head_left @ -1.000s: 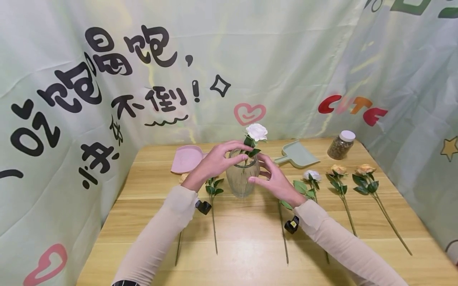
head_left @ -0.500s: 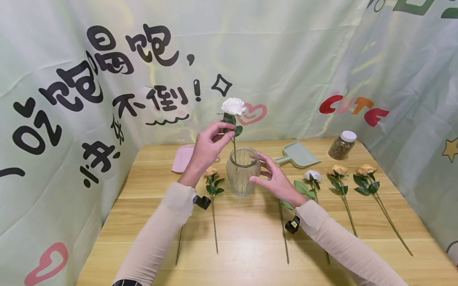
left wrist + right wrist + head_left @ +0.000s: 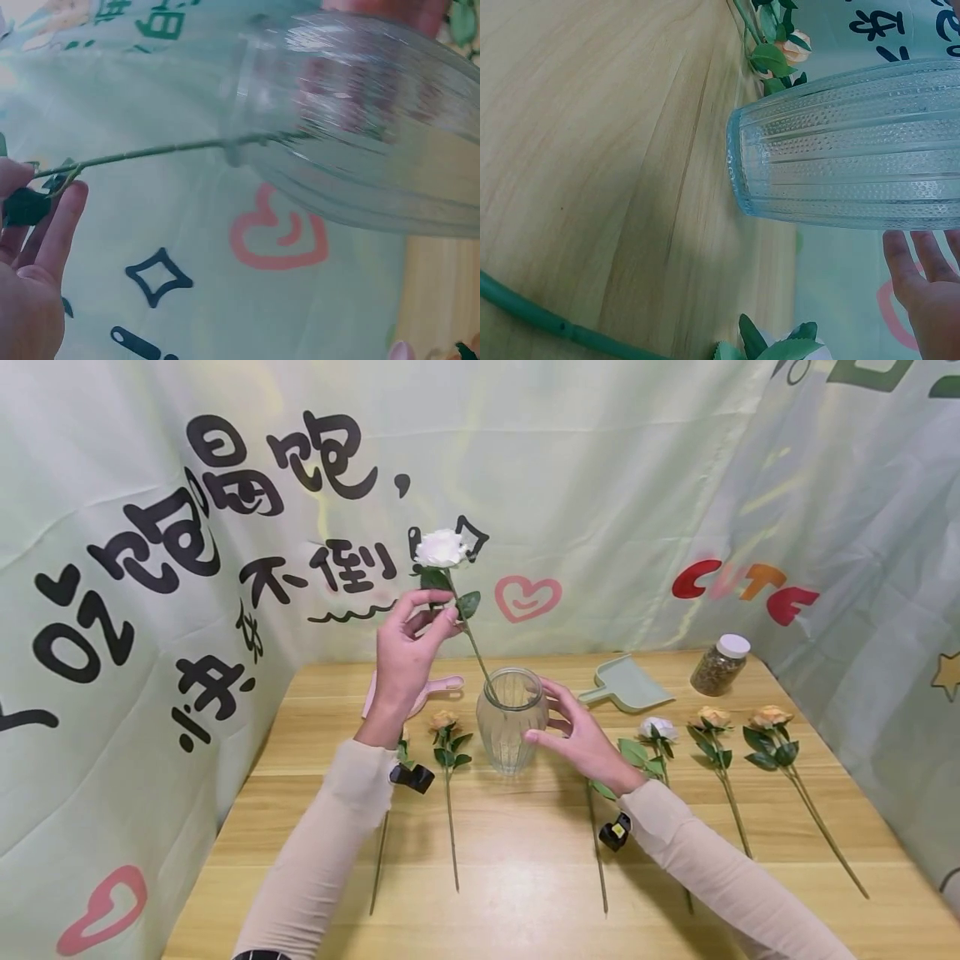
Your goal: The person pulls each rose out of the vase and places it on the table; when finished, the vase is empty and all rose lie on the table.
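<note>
My left hand (image 3: 405, 647) pinches a white rose (image 3: 441, 549) by its upper stem, just under the bloom and beside a green leaf. The rose leans left above the clear glass vase (image 3: 504, 739), and its stem slants down into the mouth. In the left wrist view the green stem (image 3: 150, 152) crosses the rim, with its lower end inside the glass. My right hand (image 3: 588, 743) holds the upright vase from the right, thumb in front and fingers round the far side. The right wrist view shows the ribbed wall (image 3: 847, 150) and base against the wooden table.
Orange roses (image 3: 444, 721) lie left of the vase, one partly behind the left forearm. To the right lie a white rose (image 3: 657, 729) and more orange roses (image 3: 771, 717). Behind are a pink dustpan (image 3: 442, 685), a green dustpan (image 3: 630, 685) and a white-lidded jar (image 3: 720, 667).
My left hand has risen and shifted left with the white rose, drawing its stem up from deeper in the vase and tilting it left. The right hand stays at the vase.
</note>
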A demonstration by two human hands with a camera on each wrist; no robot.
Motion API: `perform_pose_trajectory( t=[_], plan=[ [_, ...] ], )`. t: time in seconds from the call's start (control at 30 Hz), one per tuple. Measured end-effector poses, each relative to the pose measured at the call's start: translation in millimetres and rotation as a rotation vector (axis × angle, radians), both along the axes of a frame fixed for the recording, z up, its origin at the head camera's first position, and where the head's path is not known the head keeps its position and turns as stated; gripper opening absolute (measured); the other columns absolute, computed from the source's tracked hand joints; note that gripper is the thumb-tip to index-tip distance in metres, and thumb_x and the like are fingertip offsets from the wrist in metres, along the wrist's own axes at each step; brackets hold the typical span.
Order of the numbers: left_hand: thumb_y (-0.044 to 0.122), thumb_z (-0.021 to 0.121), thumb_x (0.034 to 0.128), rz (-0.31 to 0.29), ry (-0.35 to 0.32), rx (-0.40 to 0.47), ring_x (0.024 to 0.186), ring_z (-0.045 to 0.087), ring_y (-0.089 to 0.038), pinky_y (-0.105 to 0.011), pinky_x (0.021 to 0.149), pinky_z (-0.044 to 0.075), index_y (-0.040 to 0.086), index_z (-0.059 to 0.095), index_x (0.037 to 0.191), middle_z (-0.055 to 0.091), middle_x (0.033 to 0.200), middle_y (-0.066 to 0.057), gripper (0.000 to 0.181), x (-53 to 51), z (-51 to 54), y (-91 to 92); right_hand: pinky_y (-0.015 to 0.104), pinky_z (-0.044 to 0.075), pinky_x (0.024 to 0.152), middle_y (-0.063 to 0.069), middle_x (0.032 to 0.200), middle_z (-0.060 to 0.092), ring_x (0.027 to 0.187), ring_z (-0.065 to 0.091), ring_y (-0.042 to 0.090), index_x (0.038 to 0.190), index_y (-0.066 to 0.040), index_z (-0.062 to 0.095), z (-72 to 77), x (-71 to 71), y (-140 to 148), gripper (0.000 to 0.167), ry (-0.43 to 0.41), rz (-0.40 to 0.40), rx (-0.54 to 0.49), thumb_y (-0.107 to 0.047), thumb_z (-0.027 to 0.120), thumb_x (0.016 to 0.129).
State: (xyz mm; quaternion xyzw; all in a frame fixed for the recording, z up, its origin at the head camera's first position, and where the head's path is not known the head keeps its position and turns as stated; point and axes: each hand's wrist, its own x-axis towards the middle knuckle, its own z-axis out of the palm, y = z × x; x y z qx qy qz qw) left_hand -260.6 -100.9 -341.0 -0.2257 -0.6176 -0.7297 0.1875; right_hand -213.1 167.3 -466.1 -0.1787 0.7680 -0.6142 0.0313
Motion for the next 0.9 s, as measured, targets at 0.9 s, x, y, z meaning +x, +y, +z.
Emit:
perform_pose_trajectory(
  t=[0.9],
  plan=[
    [-0.006,0.077,0.0964,0.245,-0.172,0.227,0.093,0.075,-0.019,-0.036,0.075,0.071,-0.001,0.070,0.113,0.064,0.119,-0.012,0.019,16.8,10.4,-137.4,0.062,0.043,0.128,0.013,0.169,0.042,0.155,0.044,0.040,0.170,-0.028,0.035,-0.9,0.2,1.4,0.085,0.000,0.006,0.002,-0.020,0.083,0.100]
  ],
)
